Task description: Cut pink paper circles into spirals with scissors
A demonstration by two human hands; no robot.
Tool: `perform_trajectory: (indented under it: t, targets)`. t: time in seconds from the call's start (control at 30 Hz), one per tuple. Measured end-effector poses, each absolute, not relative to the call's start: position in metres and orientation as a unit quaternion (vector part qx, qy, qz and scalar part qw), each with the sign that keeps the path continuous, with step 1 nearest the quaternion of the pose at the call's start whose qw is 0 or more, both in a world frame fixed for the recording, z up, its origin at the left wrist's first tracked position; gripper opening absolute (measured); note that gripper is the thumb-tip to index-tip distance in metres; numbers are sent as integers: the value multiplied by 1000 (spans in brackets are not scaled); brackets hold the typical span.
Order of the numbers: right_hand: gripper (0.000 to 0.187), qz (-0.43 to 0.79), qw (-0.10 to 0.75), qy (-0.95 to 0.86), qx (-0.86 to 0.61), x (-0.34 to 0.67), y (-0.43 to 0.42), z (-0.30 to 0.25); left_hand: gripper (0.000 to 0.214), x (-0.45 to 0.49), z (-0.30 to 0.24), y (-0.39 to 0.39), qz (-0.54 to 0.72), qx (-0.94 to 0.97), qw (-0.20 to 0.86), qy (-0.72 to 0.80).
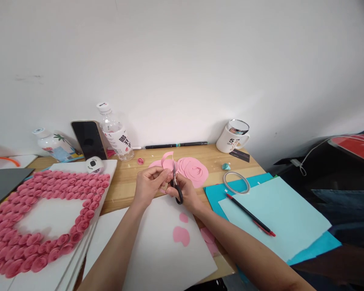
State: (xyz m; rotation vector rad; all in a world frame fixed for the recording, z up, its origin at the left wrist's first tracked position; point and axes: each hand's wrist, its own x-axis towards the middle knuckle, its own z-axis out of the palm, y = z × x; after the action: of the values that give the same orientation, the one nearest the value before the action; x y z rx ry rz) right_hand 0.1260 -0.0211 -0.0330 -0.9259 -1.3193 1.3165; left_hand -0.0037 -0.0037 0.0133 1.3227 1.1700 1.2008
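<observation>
My left hand [153,182] pinches a piece of pink paper [168,161] whose curled strip stands up above the fingers. Closed round the black handles of a pair of scissors [178,192] is my right hand [186,192]. The blades point up and away, against the pink paper; whether they are parted is too small to tell. Just behind the hands lies a pile of pink paper spirals [197,171] on the wooden table. Pink paper scraps [181,235] rest on the white board [166,258] beneath my forearms.
At left, pink paper roses [60,186] cover part of a white board. A phone [89,139], a water bottle [117,137] and a mug [233,136] stand along the wall. To the right, a tape roll [236,183] and a pen [250,214] lie on blue paper sheets [279,218].
</observation>
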Motion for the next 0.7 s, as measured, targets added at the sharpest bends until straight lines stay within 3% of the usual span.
perform_trajectory:
  t: [0.7]
  targets:
    - [37,554,492,-549,-386,127,-20,-40,18,-2,11,-2,545,524,435,489]
